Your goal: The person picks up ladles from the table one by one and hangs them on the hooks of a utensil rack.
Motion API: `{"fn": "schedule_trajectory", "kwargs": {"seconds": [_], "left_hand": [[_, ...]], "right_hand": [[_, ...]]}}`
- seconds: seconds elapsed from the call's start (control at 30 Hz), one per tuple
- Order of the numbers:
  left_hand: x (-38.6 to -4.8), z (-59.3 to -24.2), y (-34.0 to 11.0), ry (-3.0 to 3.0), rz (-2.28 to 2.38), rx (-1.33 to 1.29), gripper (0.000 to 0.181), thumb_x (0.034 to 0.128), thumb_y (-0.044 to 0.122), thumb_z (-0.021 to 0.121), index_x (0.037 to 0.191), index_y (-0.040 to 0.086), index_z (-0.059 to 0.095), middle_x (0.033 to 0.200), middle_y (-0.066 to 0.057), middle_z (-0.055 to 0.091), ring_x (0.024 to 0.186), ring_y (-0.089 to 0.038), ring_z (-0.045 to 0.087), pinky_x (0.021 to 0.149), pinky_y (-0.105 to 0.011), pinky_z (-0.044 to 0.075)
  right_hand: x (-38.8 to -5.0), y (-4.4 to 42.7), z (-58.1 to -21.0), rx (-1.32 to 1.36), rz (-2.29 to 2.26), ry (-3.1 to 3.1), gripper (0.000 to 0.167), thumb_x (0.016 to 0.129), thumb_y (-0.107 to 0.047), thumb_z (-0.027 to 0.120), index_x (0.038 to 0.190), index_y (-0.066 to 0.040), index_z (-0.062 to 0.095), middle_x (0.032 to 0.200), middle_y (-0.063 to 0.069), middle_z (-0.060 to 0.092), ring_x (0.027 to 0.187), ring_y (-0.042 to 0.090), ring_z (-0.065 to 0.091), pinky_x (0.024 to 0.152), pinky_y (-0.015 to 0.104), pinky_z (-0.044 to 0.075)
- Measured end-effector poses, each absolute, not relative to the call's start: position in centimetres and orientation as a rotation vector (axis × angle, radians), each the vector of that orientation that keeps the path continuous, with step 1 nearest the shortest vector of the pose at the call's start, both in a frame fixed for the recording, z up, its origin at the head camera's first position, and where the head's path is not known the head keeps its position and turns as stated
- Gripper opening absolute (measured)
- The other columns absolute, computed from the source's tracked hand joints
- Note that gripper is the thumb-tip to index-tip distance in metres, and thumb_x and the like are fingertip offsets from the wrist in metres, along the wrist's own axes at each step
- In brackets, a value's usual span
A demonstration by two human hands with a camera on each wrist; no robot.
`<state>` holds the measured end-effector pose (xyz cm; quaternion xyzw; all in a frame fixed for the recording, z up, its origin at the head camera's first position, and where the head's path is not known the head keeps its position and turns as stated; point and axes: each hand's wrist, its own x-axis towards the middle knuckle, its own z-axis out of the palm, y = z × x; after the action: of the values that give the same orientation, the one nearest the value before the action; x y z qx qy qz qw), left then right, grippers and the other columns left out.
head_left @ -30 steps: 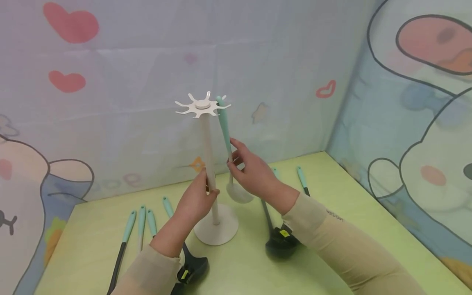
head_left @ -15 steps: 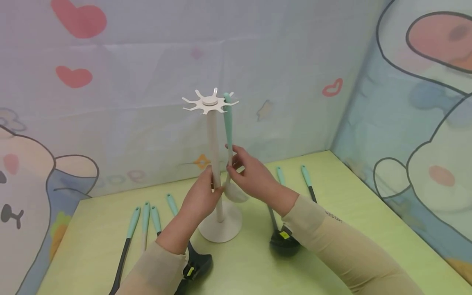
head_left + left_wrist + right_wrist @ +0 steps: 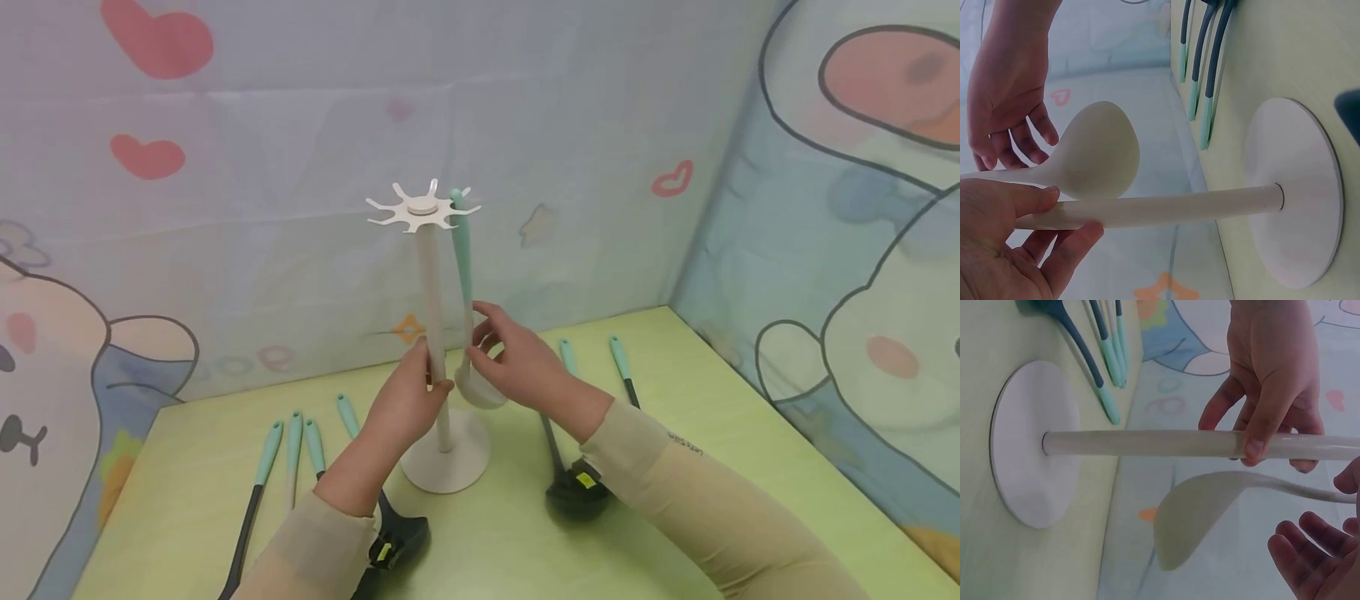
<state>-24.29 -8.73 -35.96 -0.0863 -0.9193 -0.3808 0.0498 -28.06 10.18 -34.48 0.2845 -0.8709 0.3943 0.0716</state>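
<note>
A white utensil stand [image 3: 431,292] with a round base and a star-shaped hook top is upright on the table. My left hand [image 3: 408,400] grips its pole partway up, thumb and fingers on either side in the left wrist view. A cream ladle [image 3: 462,258] with a mint handle hangs bowl-down at the right of the pole, its handle tip at one of the hooks. My right hand [image 3: 528,367] is beside the ladle's neck. In the right wrist view, the right fingers [image 3: 1310,547] are spread apart, with the ladle's thin shaft [image 3: 1310,489] passing between thumb and fingers.
Several mint-handled utensils [image 3: 268,454] lie on the yellow-green table [image 3: 495,550] at the left, with a dark one [image 3: 408,533] by the left wrist. To the right lie a dark ladle [image 3: 573,504] and another mint handle [image 3: 619,358]. A printed cloth [image 3: 300,167] stands behind.
The right hand's fingers have loosened from the ladle's neck and moved slightly down and right. The ladle stays at the hook. The left hand keeps its grip on the pole.
</note>
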Motion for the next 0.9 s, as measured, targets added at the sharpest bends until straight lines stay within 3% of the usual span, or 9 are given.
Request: {"fn": "schedule_trajectory", "kwargs": {"seconds": [0.27, 0.63, 0.9], "left_hand": [[-24.4, -36.2, -8.7, -2.803, -1.14, -0.261, 0.025, 0.0956, 0.015, 0.067, 0.111, 0.011, 0.047, 0.1, -0.004, 0.056, 0.099, -0.025, 0.061, 0.083, -0.043, 0.052], [-24.4, -36.1, -8.9, -2.805, -1.138, -0.26, 0.028, 0.0952, 0.015, 0.068, 0.114, 0.01, 0.047, 0.105, -0.006, 0.057, 0.106, -0.027, 0.061, 0.084, -0.043, 0.054], [-24.4, -36.0, -8.7, -2.806, -1.153, -0.267, 0.027, 0.0956, 0.015, 0.067, 0.113, 0.011, 0.047, 0.104, -0.006, 0.057, 0.105, -0.027, 0.062, 0.084, -0.044, 0.053]], "right_hand": [[-28.2, 12.0, -34.8, 0.782, 1.135, -2.659, 0.061, 0.099, -0.031, 0.057, 0.152, -0.018, 0.032, 0.112, -0.004, 0.06, 0.083, 0.012, 0.063, 0.069, 0.031, 0.053], [-29.0, 14.9, -35.0, 0.664, 1.099, -2.731, 0.063, 0.099, -0.041, 0.055, 0.154, -0.023, 0.03, 0.115, -0.005, 0.058, 0.085, 0.013, 0.062, 0.071, 0.035, 0.051], [-30.8, 17.8, -35.8, 0.537, 1.031, -2.808, 0.061, 0.101, -0.039, 0.052, 0.154, -0.019, 0.029, 0.119, 0.002, 0.059, 0.1, 0.02, 0.061, 0.074, 0.039, 0.051]]}}
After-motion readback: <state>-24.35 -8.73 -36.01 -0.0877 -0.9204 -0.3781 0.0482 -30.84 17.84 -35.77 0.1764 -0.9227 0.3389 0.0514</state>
